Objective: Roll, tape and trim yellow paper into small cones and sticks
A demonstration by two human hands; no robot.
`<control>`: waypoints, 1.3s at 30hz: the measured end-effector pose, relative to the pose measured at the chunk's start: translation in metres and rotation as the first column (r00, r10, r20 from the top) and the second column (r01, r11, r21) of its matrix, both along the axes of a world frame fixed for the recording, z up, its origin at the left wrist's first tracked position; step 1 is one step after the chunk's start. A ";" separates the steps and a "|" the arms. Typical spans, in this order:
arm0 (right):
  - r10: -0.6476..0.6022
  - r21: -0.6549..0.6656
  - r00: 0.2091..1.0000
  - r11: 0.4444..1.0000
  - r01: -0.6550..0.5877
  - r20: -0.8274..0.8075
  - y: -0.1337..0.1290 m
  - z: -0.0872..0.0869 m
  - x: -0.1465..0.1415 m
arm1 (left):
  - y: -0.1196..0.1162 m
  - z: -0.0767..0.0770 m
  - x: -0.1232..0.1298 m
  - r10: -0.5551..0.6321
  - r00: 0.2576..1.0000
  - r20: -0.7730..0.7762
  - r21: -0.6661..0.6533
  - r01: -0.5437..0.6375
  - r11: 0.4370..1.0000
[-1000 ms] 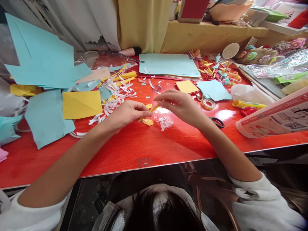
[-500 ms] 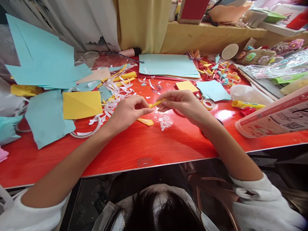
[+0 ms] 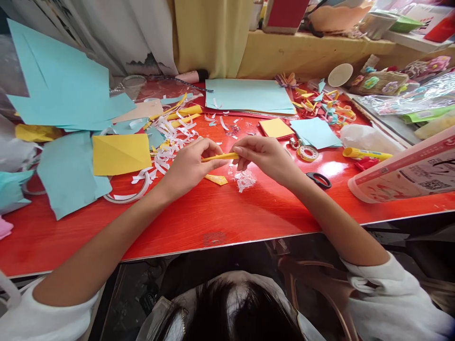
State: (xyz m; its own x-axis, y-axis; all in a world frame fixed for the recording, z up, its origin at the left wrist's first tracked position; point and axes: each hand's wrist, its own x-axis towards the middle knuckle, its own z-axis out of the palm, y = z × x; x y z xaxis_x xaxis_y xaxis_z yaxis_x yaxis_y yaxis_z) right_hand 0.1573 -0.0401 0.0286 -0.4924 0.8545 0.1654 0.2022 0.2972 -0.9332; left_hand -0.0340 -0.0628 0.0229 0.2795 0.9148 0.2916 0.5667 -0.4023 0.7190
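Observation:
A narrow folded strip of yellow paper [image 3: 221,157] stretches level between my two hands, above the red table. My left hand [image 3: 192,163] pinches its left part between thumb and fingers. At the strip's right end, my right hand [image 3: 261,154] grips it with thumb and fingertips. Just below the strip, a folded yellow paper piece [image 3: 216,179] lies on the table. Beside that is a small heap of white scraps [image 3: 244,180]. Left of my left hand is a creased yellow sheet [image 3: 121,155].
White paper shreds [image 3: 172,137] lie behind my left hand. Blue sheets [image 3: 249,96] are stacked at the back. Right of my right hand are blue squares [image 3: 315,132], a tape roll [image 3: 307,153], black-handled scissors [image 3: 319,180], a glue stick [image 3: 366,154] and a tall pink-and-white cup [image 3: 401,168].
More of the yellow strip now shows between my hands, and it lies more level. My right forearm has shifted slightly, uncovering the scissors' handle.

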 end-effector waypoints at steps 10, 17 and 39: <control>-0.092 0.271 0.982 0.962 0.045 0.163 -0.003 -0.003 -0.002 | 0.000 0.005 -0.002 -0.058 0.994 0.088 -0.118 0.068 0.991; -0.090 0.214 0.939 0.977 0.019 0.331 -0.004 -0.003 -0.003 | -0.002 0.006 -0.001 -0.103 0.990 0.092 -0.136 0.115 0.984; -0.191 0.427 0.895 0.904 0.000 0.404 -0.008 -0.007 -0.008 | -0.002 0.006 -0.005 -0.101 0.992 0.073 -0.199 0.114 0.973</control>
